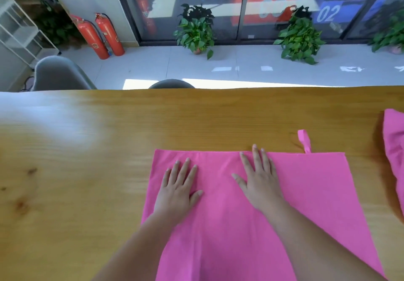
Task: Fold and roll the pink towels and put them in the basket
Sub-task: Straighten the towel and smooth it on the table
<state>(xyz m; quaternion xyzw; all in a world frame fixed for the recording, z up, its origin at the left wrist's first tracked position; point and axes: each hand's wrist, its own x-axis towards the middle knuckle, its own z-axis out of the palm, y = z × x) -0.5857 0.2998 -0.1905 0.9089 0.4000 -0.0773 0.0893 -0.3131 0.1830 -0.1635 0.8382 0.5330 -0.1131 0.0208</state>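
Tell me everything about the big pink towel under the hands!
The pink towel is smooth, thin-looking cloth, spread flat on the wooden table, its near end running out of view. A small pink hanging loop sticks out from its far edge. The left hand and right hand press flat on it, fingers straight.

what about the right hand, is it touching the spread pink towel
Touching: the head view shows the right hand lying flat on the spread pink towel.

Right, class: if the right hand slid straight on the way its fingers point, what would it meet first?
Nothing, it seems: the right hand reaches the far edge of the pink towel, and beyond lies only bare table. The loop sits off to its right.
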